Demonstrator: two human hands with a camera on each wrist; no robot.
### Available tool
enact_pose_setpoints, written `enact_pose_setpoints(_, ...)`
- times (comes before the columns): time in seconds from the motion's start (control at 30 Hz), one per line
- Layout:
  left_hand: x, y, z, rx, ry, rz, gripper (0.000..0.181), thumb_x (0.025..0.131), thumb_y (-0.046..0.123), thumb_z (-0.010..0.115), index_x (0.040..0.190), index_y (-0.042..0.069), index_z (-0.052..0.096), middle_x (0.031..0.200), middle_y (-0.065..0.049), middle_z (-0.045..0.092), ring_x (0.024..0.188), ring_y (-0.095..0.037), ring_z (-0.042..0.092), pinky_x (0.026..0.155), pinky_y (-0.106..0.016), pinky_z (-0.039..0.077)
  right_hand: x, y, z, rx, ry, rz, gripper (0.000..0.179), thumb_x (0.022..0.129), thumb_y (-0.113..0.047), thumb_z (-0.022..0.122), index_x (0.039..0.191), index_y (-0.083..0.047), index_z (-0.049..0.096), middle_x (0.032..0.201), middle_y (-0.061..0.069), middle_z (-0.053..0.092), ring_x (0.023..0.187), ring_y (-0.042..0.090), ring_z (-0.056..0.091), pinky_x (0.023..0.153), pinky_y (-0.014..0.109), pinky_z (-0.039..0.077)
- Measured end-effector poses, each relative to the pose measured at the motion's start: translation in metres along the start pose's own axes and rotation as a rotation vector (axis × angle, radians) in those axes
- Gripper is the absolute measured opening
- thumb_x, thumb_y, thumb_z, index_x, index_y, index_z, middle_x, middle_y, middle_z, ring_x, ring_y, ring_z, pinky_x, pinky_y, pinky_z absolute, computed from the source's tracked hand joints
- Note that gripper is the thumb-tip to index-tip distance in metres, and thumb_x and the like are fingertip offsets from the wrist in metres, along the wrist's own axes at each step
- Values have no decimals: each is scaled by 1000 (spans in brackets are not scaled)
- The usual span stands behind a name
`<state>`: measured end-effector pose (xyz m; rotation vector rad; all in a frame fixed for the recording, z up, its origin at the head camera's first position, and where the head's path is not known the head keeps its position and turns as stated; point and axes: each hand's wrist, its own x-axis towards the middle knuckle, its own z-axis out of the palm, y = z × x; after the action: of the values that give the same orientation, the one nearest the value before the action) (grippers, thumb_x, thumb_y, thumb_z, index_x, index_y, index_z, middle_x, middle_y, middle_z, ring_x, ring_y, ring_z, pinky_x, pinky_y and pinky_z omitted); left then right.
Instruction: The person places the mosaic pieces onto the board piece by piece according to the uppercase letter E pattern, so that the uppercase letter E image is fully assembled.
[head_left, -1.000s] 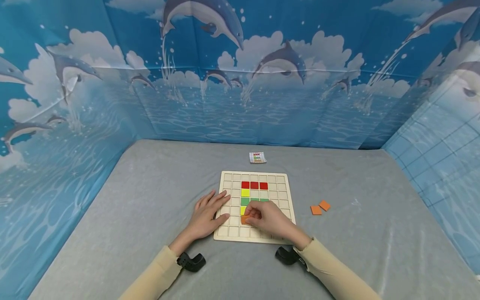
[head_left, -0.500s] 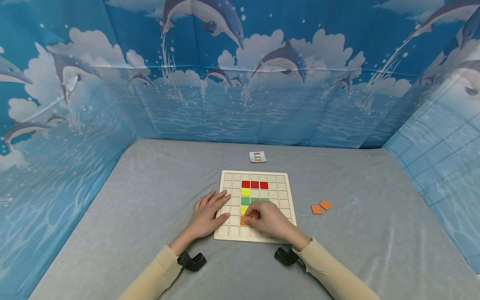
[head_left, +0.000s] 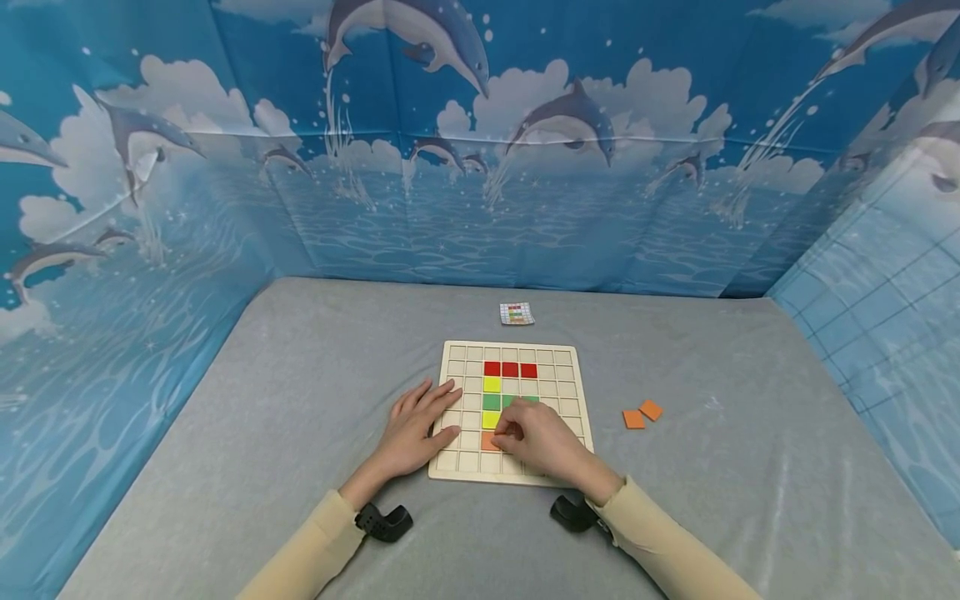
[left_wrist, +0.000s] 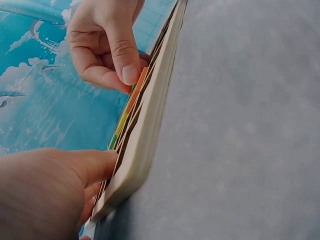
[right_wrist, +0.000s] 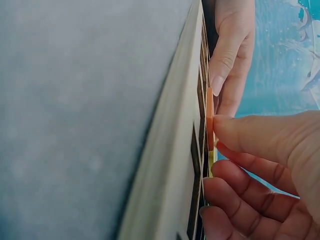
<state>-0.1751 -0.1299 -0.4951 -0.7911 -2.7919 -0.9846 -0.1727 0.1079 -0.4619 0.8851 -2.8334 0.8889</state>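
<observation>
A square wooden grid board [head_left: 458,353] lies on the table with red tiles [head_left: 510,369], yellow tiles [head_left: 491,384] and green tiles [head_left: 491,402] set in its cells. My right hand [head_left: 536,435] is over the lower middle of the board, thumb and forefinger pinching the right side of an orange tile [head_left: 488,441]. That tile sits just below the lower yellow one; in the right wrist view my thumb touches the orange tile [right_wrist: 209,120]. My left hand [head_left: 411,429] rests on the board's left edge, fingers spread. Part of the green row is hidden behind my right hand.
Two loose orange tiles [head_left: 633,419] lie on the grey tabletop [head_left: 720,467] right of the board. Beyond the board is a small card [head_left: 516,314] printed with a coloured grid. A dolphin-patterned curtain [head_left: 480,225] stands behind the table and along its sides.
The orange tile, slightly askew a second ago, now lies squarely in its cell. My right thumb and forefinger have shifted a little on it. The left hand stays where it was.
</observation>
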Motion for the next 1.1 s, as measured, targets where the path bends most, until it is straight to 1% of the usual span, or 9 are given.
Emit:
enact_pose_setpoints(0.13, 0, 0, 0, 1, -3, -2, 53, 96, 31, 56, 144, 12, 44, 150, -7, 34, 139, -36, 18, 105, -55, 11, -2, 1, -3, 44, -25, 22, 16, 80, -18, 78, 73, -22, 64, 68, -14, 49, 62, 4, 47, 55, 22, 43)
enact_pose_setpoints(0.3, -1, 0, 0, 10, -10, -13, 53, 96, 32, 56, 144, 13, 44, 150, -6, 33, 139, -35, 18, 106, -55, 11, -10, 8, -10, 125, -46, -15, 13, 80, -14, 77, 78, -20, 67, 72, -13, 52, 65, 4, 50, 59, 23, 45)
enact_pose_setpoints(0.47, -1, 1, -1, 10, -11, -11, 53, 96, 32, 55, 144, 13, 44, 151, -6, 33, 139, -35, 17, 106, -55, 11, -20, 23, -22, 189, -7, -62, 11, 80, -8, 77, 80, -16, 69, 74, -12, 55, 66, 5, 52, 58, 23, 46)
enact_pose_setpoints(0.53, 0, 1, -1, 10, -8, -9, 54, 96, 32, 56, 144, 12, 43, 150, -6, 33, 139, -35, 17, 106, -55, 11, -24, 31, -29, 210, 13, -66, 11, 80, -6, 76, 81, -14, 69, 75, -11, 56, 66, 6, 52, 57, 24, 46)
enact_pose_setpoints(0.67, 0, 1, -2, 5, -6, -6, 54, 96, 31, 56, 144, 12, 43, 150, -7, 33, 139, -36, 17, 105, -56, 11, -34, 45, -47, 215, 29, -27, 11, 82, -7, 75, 84, -15, 69, 77, -10, 56, 67, 7, 52, 57, 24, 46)
enact_pose_setpoints(0.83, 1, 1, -3, 4, -9, -9, 54, 95, 31, 57, 144, 12, 44, 151, -6, 33, 140, -35, 17, 105, -55, 11, -49, 64, -67, 164, 71, 65, 8, 83, -9, 75, 86, -14, 69, 77, -9, 57, 67, 8, 52, 56, 25, 44)
enact_pose_setpoints(0.9, 1, 2, -3, 4, -10, -12, 54, 95, 31, 57, 144, 12, 44, 151, -6, 33, 140, -35, 17, 105, -55, 11, -55, 73, -75, 132, 78, 111, 8, 83, -8, 74, 88, -13, 70, 81, -8, 59, 68, 8, 52, 57, 26, 44)
enact_pose_setpoints(1.0, 1, 2, -2, 5, -7, -14, 54, 95, 31, 57, 144, 12, 44, 150, -6, 33, 140, -35, 17, 105, -56, 11, -63, 85, -85, 82, 63, 174, 11, 83, -6, 74, 92, -9, 70, 88, -2, 63, 72, 11, 55, 60, 29, 46)
enact_pose_setpoints(1.1, 1, 2, -2, 5, -6, -12, 54, 95, 31, 57, 144, 12, 44, 150, -7, 33, 139, -35, 17, 105, -56, 11, -70, 93, -93, -2, 43, 222, 15, 81, -6, 75, 95, -5, 70, 92, 4, 63, 74, 15, 54, 62, 33, 45)
